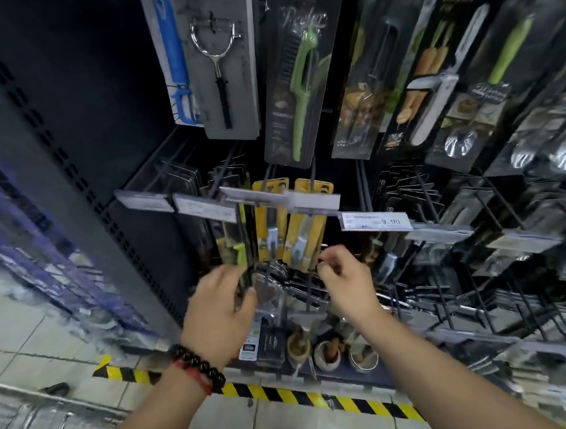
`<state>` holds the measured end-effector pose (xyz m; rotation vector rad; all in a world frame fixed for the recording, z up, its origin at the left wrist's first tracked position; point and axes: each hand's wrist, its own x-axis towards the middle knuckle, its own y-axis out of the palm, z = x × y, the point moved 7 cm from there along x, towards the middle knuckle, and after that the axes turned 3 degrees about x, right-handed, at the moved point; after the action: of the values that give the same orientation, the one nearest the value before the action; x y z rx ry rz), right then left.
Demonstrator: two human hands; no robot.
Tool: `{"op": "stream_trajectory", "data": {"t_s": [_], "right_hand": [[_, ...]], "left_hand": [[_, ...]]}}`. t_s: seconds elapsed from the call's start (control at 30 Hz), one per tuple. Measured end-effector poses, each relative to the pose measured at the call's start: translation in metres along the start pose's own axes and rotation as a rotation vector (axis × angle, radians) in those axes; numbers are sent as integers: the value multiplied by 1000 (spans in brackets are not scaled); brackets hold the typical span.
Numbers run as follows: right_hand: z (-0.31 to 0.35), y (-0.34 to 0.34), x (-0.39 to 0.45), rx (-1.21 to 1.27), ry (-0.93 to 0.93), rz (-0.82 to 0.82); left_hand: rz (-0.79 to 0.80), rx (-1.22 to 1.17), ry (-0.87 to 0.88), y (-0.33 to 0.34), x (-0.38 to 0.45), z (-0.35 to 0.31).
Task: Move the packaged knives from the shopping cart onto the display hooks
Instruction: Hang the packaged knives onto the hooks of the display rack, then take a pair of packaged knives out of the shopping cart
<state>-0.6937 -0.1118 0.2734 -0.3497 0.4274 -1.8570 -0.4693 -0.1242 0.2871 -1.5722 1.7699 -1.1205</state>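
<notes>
The left hand [219,306] grips a dark packaged knife [245,267] at the display hooks [225,171], the right hand [344,277] curls empty beside it, hanging seemingly underway, cart stock unseen

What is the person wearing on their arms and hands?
The left hand has a bracelet of shiny black round beads at the wrist, with a thin red string beside it. The right hand wears nothing. Both forearms are bare: no sleeves, no gloves.
</notes>
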Motion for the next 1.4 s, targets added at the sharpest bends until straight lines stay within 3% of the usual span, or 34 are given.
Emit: {"op": "stream_trajectory", "data": {"t_s": [0.1,0.33,0.67,0.83,1.03,1.23,1.4], "right_hand": [[12,12,-34,-116,-95,132],[27,33,-122,-422,-218,334],[67,88,-235,-365,-257,390],[93,150,-286,-335,-276,461],[125,272,-361,-359,-317,527],[146,388,-446,-268,-161,582],[156,424,-474,-213,-67,509]], "left_hand": [[181,61,-95,23,-39,23],[280,186,-129,7,-134,19],[203,189,-240,-60,-245,64],[129,198,-328,-107,-307,124],[121,230,-453,-172,-394,234],[201,216,-508,-229,-473,360],[281,225,-456,-243,-479,402]]}}
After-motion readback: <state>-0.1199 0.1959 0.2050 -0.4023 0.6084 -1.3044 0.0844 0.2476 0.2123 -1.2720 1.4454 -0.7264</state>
